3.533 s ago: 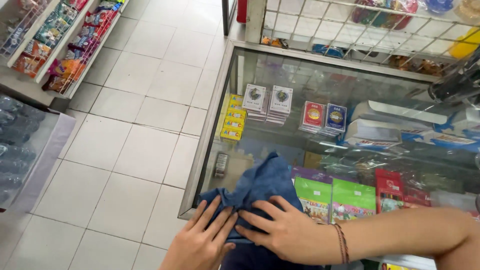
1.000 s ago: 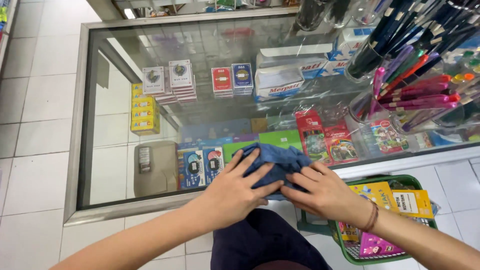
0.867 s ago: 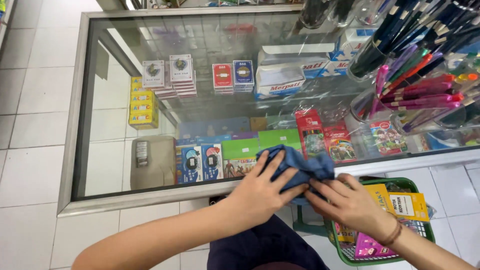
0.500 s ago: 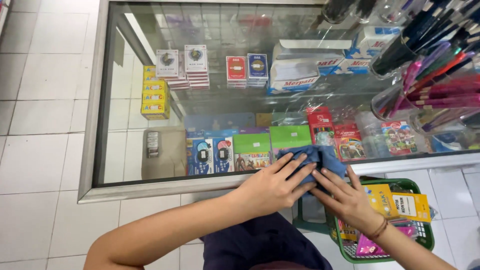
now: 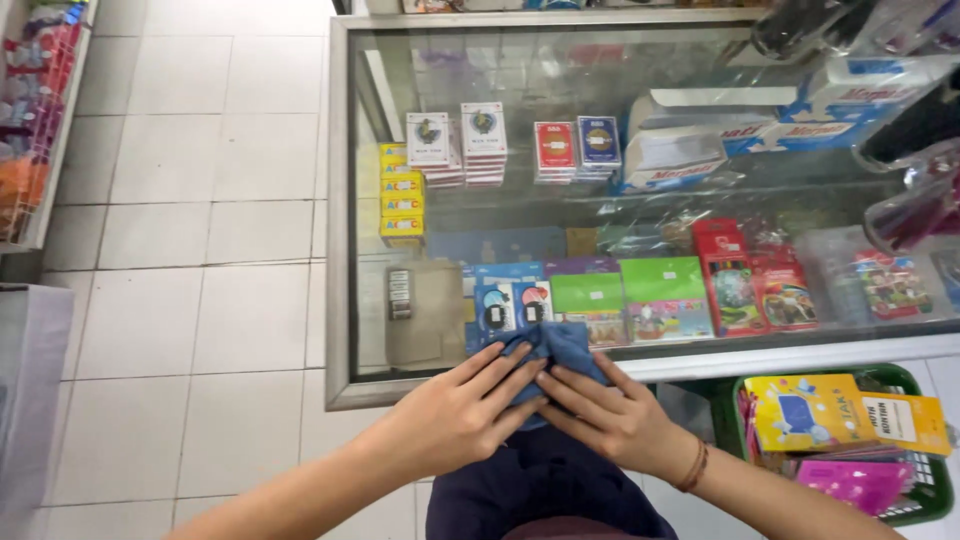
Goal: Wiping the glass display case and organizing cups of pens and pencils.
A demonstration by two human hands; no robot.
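Observation:
A blue cloth (image 5: 556,345) lies bunched on the near edge of a glass display counter (image 5: 640,70). My left hand (image 5: 455,415) presses on its left side with the fingers spread. My right hand (image 5: 610,415) covers its right side, and a thin band circles that wrist. Both hands touch each other over the cloth, and most of the cloth is hidden under them. Beneath the glass are card packs (image 5: 484,140), yellow boxes (image 5: 401,205) and flat green packets (image 5: 660,295).
A metal frame (image 5: 338,230) edges the counter on the left, with white floor tiles (image 5: 200,250) beyond. A green basket (image 5: 915,500) of coloured packets stands at the lower right. A shelf of goods (image 5: 35,120) runs along the far left.
The cloth has been gathered from a wide spread into a small bunch and slid leftward along the counter edge. My view has shifted to the left along the counter.

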